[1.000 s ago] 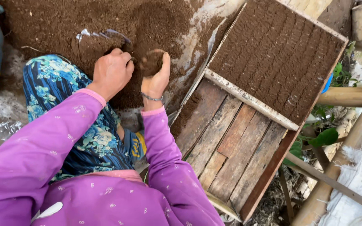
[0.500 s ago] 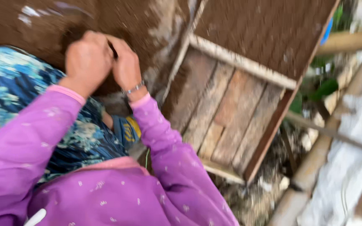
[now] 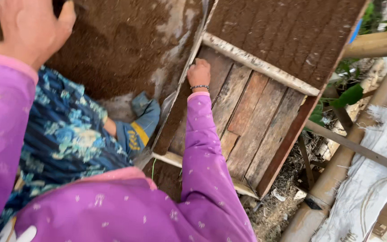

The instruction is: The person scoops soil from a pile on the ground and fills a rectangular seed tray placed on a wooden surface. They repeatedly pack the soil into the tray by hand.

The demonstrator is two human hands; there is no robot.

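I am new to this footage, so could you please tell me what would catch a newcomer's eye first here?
The bright purple sleeve running up the middle, ending in the right hand closed as a fist on the wooden tray. Behind it, rows of packed dark soil fill the tray's far end. At top left, the left hand is over a brown soil heap.

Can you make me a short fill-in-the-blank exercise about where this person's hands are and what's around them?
1. The right hand rests on the bare planks of the wooden ____.
2. The far end of that frame is packed with rows of dark ____.
3. The left hand is raised over the loose soil pile, near the ____ edge of the picture.
4. On the right wrist sits a thin ____.

Missing words: tray; soil; top; bracelet
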